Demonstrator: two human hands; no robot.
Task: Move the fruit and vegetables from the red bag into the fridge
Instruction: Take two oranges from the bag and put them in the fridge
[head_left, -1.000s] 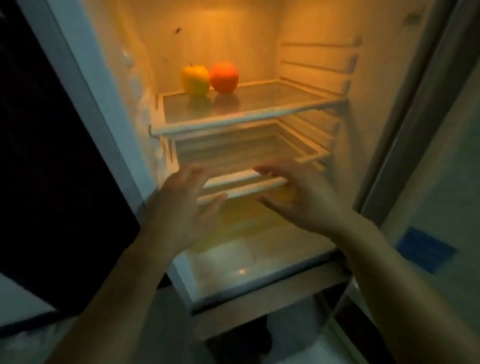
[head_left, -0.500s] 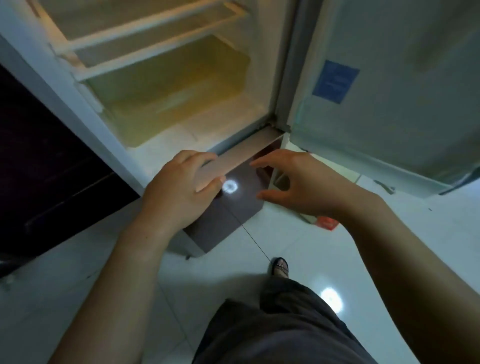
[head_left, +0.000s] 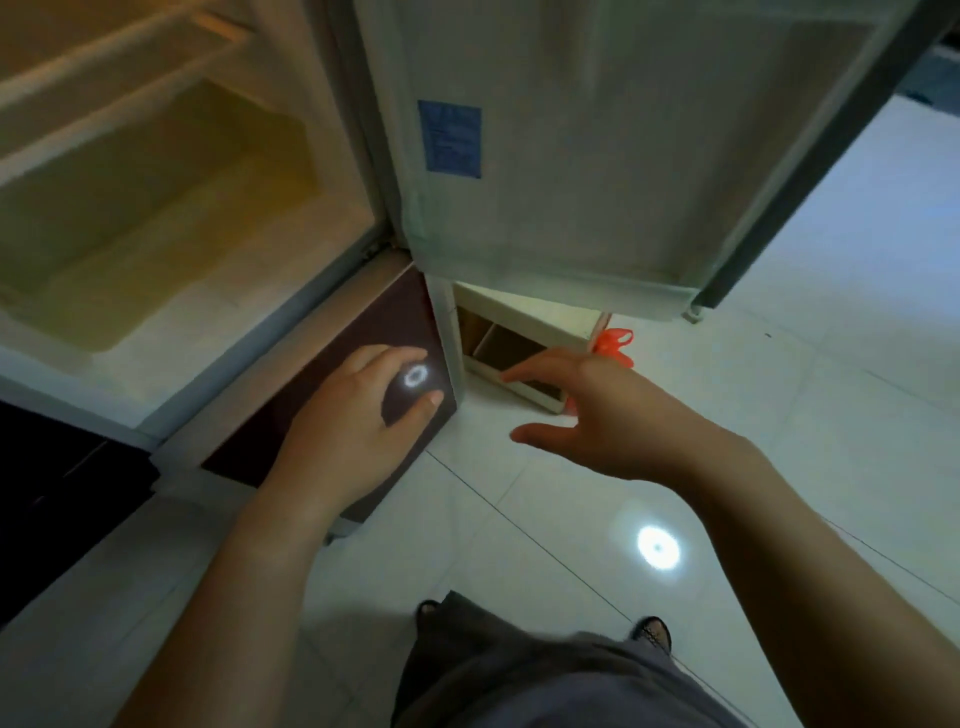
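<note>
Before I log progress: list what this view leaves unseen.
Red bag: head view shows only a scrap; the right hand covers the rest and its contents.
Fridge upper shelves: cut off by the top edge.
Blue label on the door: print too blurred.

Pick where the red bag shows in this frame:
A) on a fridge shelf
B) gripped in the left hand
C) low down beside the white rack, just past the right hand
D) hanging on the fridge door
C: the red bag peeks out beside the low white rack, just beyond the right hand. That hand is spread and holds nothing, and the left hand is empty too.
</note>
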